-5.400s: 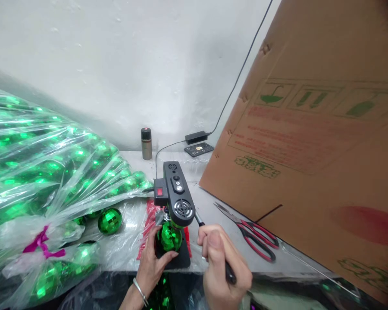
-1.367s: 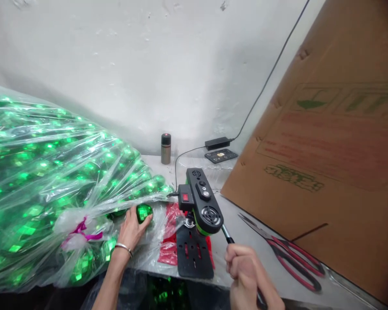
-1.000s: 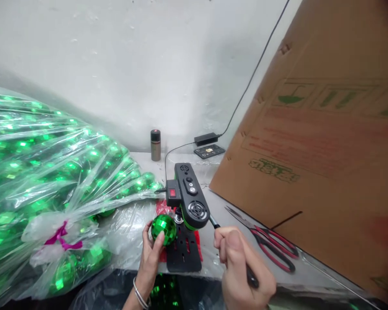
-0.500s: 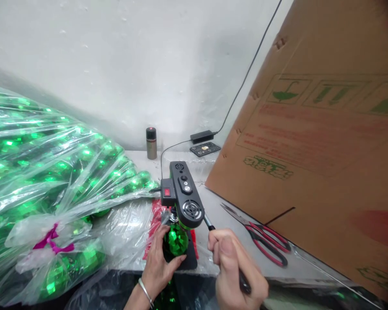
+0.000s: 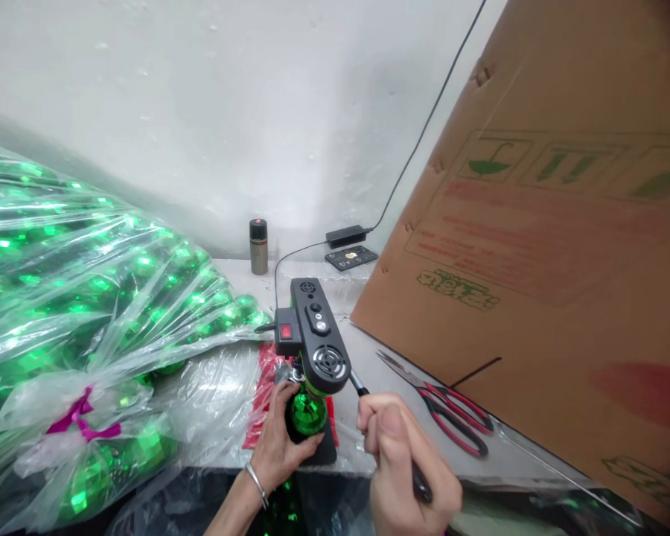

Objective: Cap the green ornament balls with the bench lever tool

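Note:
A shiny green faceted ball (image 5: 308,415) sits under the head of a black bench machine (image 5: 320,335) that has a red switch on its left side. My left hand (image 5: 284,432) is curved around the ball's left and lower side, with thumb and fingers against it. My right hand (image 5: 405,461) is closed in a fist around the machine's lever handle (image 5: 423,485), whose metal rod runs up to the machine's right side. The machine's base (image 5: 324,447) is partly hidden by the ball and my left hand. Red plastic (image 5: 260,406) lies beneath it.
At left bulges a clear plastic bag (image 5: 83,298) of green balls, tied with a purple ribbon (image 5: 81,417). Red-handled scissors (image 5: 452,409) lie at right, beside a large cardboard box (image 5: 525,246). Behind stand a dark bottle (image 5: 259,247), a phone (image 5: 351,257) and a power adapter (image 5: 346,237).
The ball has turned slightly within my left hand, and its facets show differently. My right hand keeps its grip on the handle. The whole view has shifted a little.

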Tool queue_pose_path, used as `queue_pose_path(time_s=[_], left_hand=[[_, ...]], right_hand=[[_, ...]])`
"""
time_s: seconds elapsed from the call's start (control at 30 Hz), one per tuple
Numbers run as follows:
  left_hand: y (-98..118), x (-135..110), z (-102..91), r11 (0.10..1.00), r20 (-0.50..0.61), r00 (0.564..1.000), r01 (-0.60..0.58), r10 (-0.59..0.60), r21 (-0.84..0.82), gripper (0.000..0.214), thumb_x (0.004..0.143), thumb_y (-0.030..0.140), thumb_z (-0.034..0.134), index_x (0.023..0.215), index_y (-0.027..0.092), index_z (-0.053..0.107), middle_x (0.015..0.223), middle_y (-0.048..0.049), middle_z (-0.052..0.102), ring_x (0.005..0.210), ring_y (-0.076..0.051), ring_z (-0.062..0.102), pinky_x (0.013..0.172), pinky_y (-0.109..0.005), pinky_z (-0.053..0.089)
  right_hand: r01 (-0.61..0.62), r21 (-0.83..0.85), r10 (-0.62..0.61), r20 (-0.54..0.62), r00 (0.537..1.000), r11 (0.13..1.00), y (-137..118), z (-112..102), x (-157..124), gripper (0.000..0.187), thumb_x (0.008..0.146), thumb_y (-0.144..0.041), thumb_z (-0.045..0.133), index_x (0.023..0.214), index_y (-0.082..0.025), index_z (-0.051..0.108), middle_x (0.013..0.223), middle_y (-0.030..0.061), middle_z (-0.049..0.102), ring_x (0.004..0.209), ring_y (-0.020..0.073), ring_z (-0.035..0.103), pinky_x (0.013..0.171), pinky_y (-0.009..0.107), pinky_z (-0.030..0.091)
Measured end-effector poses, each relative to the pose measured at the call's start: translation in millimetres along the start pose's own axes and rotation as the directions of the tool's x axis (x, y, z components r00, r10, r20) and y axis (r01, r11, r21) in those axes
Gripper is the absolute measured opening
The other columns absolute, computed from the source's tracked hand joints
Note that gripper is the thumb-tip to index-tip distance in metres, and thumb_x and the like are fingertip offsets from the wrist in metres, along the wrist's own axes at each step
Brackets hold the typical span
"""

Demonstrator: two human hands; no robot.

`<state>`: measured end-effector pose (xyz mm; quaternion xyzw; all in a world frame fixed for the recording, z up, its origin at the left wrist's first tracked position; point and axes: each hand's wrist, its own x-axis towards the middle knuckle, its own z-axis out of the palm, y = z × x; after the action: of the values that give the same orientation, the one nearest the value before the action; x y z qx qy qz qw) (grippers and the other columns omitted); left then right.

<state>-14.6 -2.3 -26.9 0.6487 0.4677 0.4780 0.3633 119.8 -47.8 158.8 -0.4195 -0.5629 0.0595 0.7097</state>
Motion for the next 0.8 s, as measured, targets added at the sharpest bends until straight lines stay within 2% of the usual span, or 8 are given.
queue_pose_path(time_s=[0.13, 0.33, 0.5, 0.57, 0.67, 0.8], left_hand=[[2, 0, 2.0, 0.999, 0.005, 1.0, 0.026, -0.026, -0.035, 0.071, 0.074, 0.027, 0.087, 0.141, 0.021, 0.064, 0.142, -0.0189, 0.073, 0.135, -0.043, 0.071, 0.119, -0.07, 0.054], [9, 3, 0.7, 0.997, -0.005, 0.997, 0.074, -0.074, -0.026, 0.075, 0.066, 0.034, 0.096, 0.134, 0.021, 0.067, 0.134, -0.0169, 0.077, 0.126, -0.043, 0.076, 0.114, -0.067, 0.058], [1, -3, 6.8, 0.992, -0.045, 0.992, 0.119, -0.121, -0.041, 0.091, 0.064, 0.034, 0.098, 0.146, 0.019, 0.059, 0.143, -0.0193, 0.073, 0.135, -0.044, 0.072, 0.118, -0.066, 0.057], [-7, -14, 8.3, 0.996, -0.095, 0.992, 0.085, -0.086, -0.02, 0.092, 0.066, 0.037, 0.1, 0.146, 0.02, 0.058, 0.145, -0.0207, 0.072, 0.137, -0.046, 0.071, 0.118, -0.068, 0.057], [-17, -38, 3.8, 0.997, -0.22, 0.975, -0.021, 0.038, 0.076, 0.088, 0.074, 0.048, 0.1, 0.146, 0.021, 0.057, 0.145, -0.0216, 0.071, 0.137, -0.047, 0.071, 0.116, -0.069, 0.058], [-16, -64, -15.0, 0.969, -0.311, 0.936, -0.093, 0.163, 0.228, 0.091, 0.08, 0.063, 0.096, 0.15, 0.023, 0.055, 0.144, -0.021, 0.072, 0.137, -0.045, 0.072, 0.114, -0.066, 0.061]], right_hand=[[-0.014, -0.007, 0.014, 0.004, 1.0, 1.0, -1, 0, 0, 0.035, 0.112, -0.011, 0.05, 0.08, -0.02, 0.059, 0.071, -0.001, 0.057, 0.064, 0.0116, 0.057, 0.057, 0.026, 0.043], [-0.018, 0.006, 0.018, -0.004, 1.0, 1.0, 0, 0, -2, 0.036, 0.111, -0.01, 0.051, 0.078, -0.021, 0.055, 0.07, -0.0013, 0.056, 0.062, 0.0113, 0.056, 0.054, 0.025, 0.041], [-0.014, 0.01, 0.014, -0.008, 1.0, 1.0, 1, 0, -2, 0.036, 0.111, -0.009, 0.05, 0.078, -0.021, 0.055, 0.071, -0.0014, 0.058, 0.063, 0.0107, 0.057, 0.056, 0.025, 0.042], [-0.002, 0.001, 0.002, 0.003, 1.0, 1.0, 2, -2, -2, 0.035, 0.111, -0.009, 0.05, 0.079, -0.021, 0.058, 0.071, -0.0008, 0.06, 0.063, 0.0113, 0.058, 0.056, 0.025, 0.043], [0.028, -0.02, -0.026, 0.053, 0.998, 0.999, 5, -7, -2, 0.033, 0.11, -0.012, 0.053, 0.079, -0.021, 0.059, 0.071, -0.0006, 0.062, 0.064, 0.0123, 0.062, 0.056, 0.024, 0.045], [0.012, -0.059, -0.009, 0.042, 0.999, 0.998, 11, -12, -3, 0.023, 0.109, -0.024, 0.065, 0.086, -0.022, 0.066, 0.086, 0.0036, 0.075, 0.082, 0.0185, 0.076, 0.071, 0.028, 0.059]])
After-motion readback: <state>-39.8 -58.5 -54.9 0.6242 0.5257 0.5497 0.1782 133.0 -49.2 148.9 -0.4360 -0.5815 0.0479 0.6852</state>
